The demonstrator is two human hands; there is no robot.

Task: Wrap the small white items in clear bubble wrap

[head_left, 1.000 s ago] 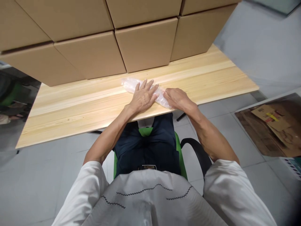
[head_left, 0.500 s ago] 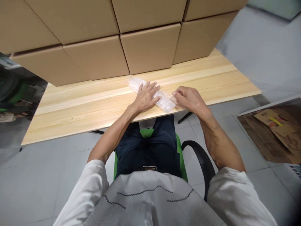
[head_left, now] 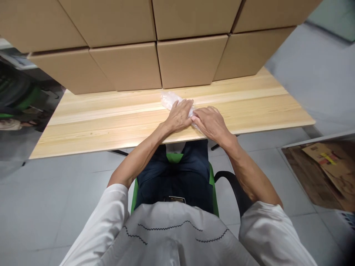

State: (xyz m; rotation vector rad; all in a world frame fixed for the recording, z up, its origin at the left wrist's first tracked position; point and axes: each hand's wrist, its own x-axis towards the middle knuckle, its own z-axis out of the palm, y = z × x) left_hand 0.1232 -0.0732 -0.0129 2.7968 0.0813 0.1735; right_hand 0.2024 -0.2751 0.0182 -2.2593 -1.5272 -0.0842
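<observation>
A clear plastic bag (head_left: 169,99) lies flat on the light wooden table (head_left: 111,118), close to the table's near edge. My left hand (head_left: 179,116) rests palm down on the bag, fingers together, covering its middle. My right hand (head_left: 209,122) lies just to the right of it, fingers bent over the bag's near-right end and touching my left fingertips. Only the bag's far-left end shows past my hands.
Large cardboard boxes (head_left: 191,59) are stacked in two rows along the table's far side. I sit on a green chair (head_left: 173,157) with a black armrest (head_left: 235,184). Flattened cardboard (head_left: 324,166) lies on the grey floor at the right.
My right hand has slid left along the bag until it meets my left hand. The bag's right end, visible earlier, is now covered. The view has shifted slightly.
</observation>
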